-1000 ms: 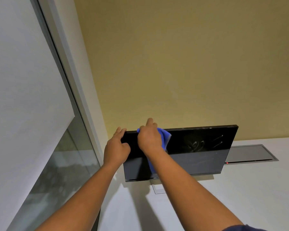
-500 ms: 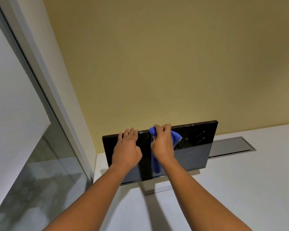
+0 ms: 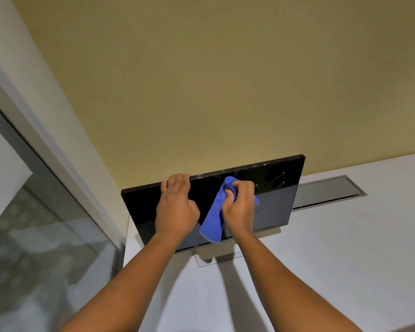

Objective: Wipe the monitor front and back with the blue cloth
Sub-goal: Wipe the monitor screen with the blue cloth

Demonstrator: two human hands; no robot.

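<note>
While the left hand (image 3: pixel 176 212) hooks its fingers (image 3: pixel 177 179) over the top edge of the monitor (image 3: pixel 273 200), the palm lies flat against the dark screen below them. That hand holds nothing else; its grip is on the monitor alone, with the thumb tucked in at the right side of the hand.

Just to the right of it, the right hand (image 3: pixel 240 207) is closed around the bunched upper part of the blue cloth (image 3: pixel 215 219) and presses it to the screen. A knob of cloth pokes out above the curled fingers, a small corner shows past the hand's right side, and a long flap hangs down to the left of the wrist, reaching nearly to the monitor's lower edge. The two hands are near each other but apart, with the hanging flap between them.

Under both wrists, the monitor's base (image 3: pixel 213 261) rests on a white desk (image 3: pixel 345 259). Right of the right hand, beyond the monitor's edge, a grey hatch (image 3: pixel 328 192) is set flush in the desk. Behind the hands rises a tan wall (image 3: pixel 201 80), and far to the left of the left forearm stands a glass panel (image 3: pixel 46 236) in a pale frame.
</note>
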